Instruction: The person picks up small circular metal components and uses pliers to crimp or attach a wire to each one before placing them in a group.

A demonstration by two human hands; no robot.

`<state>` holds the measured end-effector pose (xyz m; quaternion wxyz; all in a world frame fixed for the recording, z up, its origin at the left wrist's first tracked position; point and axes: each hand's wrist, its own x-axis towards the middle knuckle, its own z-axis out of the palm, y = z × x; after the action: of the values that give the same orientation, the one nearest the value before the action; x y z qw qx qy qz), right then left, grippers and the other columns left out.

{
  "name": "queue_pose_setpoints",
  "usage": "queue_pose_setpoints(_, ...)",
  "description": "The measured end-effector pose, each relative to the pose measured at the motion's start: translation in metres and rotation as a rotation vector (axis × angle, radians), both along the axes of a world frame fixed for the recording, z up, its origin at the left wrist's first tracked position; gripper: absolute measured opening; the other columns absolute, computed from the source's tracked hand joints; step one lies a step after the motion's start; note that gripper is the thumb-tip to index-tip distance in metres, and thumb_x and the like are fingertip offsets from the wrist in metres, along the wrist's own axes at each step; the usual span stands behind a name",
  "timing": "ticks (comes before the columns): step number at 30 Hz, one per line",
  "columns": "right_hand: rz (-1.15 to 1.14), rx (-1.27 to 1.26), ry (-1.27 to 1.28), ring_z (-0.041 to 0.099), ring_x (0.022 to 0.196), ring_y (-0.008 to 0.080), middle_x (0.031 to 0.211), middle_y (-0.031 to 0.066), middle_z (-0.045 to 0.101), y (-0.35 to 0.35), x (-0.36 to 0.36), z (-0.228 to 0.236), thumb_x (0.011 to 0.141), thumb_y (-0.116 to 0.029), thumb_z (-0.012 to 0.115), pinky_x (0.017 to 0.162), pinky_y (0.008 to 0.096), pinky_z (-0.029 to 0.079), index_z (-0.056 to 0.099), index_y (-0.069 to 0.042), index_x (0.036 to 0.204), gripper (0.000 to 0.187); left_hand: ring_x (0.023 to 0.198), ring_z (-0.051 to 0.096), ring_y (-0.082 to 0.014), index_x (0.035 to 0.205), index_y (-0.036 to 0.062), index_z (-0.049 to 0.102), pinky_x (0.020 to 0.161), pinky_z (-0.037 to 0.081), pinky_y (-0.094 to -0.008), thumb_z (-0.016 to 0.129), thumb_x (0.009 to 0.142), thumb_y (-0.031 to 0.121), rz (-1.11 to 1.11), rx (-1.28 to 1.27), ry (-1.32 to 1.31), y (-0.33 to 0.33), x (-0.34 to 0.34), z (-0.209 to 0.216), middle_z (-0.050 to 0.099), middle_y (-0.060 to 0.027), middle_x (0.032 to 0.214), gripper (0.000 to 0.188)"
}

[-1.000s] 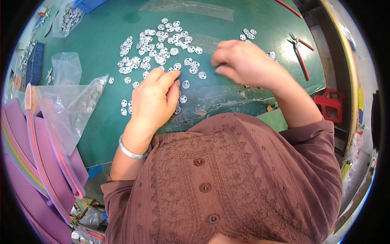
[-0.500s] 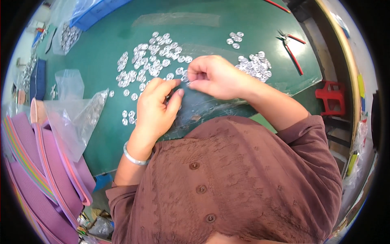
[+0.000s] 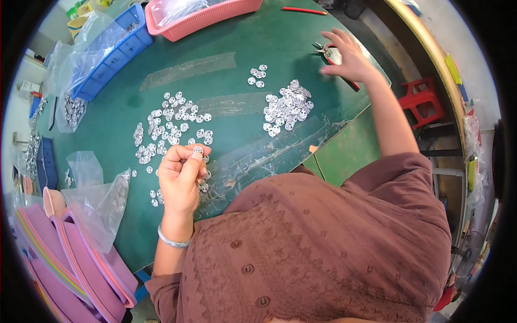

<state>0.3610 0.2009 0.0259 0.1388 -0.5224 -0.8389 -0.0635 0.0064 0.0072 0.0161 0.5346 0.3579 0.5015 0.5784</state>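
My left hand is closed, pinching one small round silver charm with a cut-out pattern between thumb and forefinger. Right beside it lies a loose spread of similar charms, a few of them partly hidden by the hand. My right hand is stretched out to the far right, fingers spread and nothing in it. Beneath it rest red-handled pliers, their jaws showing and part of the handles hidden by the hand. A denser heap of charms sits between my two hands, with a small group beyond it.
The green table carries strips of clear tape. At the back are a pink basket, a blue bin and a red stick-like tool. Plastic bags and a purple bag stand left; a red stool is beyond the right edge.
My hands were close together over the charms. The right has moved away to the far right, over the pliers, and opened. The left now shows a charm in its pinch. The view has shifted.
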Motion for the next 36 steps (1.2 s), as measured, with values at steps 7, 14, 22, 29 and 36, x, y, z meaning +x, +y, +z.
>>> queue_pose_setpoints(7,-0.079,-0.216,-0.2,0.021,0.126,0.0285,0.132,0.0118,0.031,0.019,0.049,-0.013,0.062,-0.055,0.062,0.1,0.0466,0.019,0.031,-0.016,0.129,0.084,0.049,0.044,-0.0061,0.074,0.004,0.047,0.043,0.034,-0.0172,0.052,0.08,0.001,-0.068,-0.045,-0.083,-0.003,-0.001,-0.001,0.058,-0.0124,0.077,0.009)
queue_pose_setpoints(14,-0.007,-0.03,-0.179,0.048,0.098,0.0307,0.103,0.0147,0.051,-0.001,0.036,-0.012,0.078,-0.033,0.053,0.087,0.0369,0.035,0.046,-0.011,0.114,0.043,0.05,0.045,-0.0066,0.08,0.0041,0.047,0.043,0.034,-0.0175,0.051,0.081,0.0,-0.02,-0.007,-0.228,-0.007,-0.005,-0.001,0.058,-0.0126,0.078,0.005)
queue_pose_setpoints(22,0.054,-0.201,0.595,0.046,0.064,0.0139,0.077,0.0069,0.048,-0.046,-0.032,0.018,0.083,-0.015,0.049,0.06,0.0256,0.04,0.046,-0.006,0.103,0.022,0.054,0.045,-0.0052,0.081,0.0051,0.048,0.046,0.034,-0.017,0.053,0.081,0.003,-0.045,0.008,-0.17,-0.012,-0.01,0.003,0.057,-0.0096,0.08,0.006)
queue_pose_setpoints(29,0.649,-0.66,0.459,0.046,0.071,0.0186,0.079,0.0089,0.048,-0.117,-0.129,0.036,0.068,0.004,0.047,0.065,0.0262,0.039,0.048,0.001,0.083,0.016,0.054,0.046,-0.0036,0.083,0.0062,0.048,0.046,0.034,-0.0158,0.054,0.082,0.007,-0.033,0.097,0.028,-0.02,-0.011,0.012,0.057,-0.0044,0.075,0.006)
queue_pose_setpoints(36,0.74,-0.721,0.479,0.049,0.065,0.0266,0.076,0.0112,0.049,-0.129,-0.154,0.029,0.072,-0.005,0.053,0.058,0.0319,0.04,0.051,0.0,0.081,0.011,0.054,0.045,-0.0028,0.083,0.0058,0.048,0.047,0.033,-0.0146,0.053,0.082,0.008,-0.053,0.144,0.117,-0.029,-0.021,0.016,0.057,-0.0021,0.074,0.005)
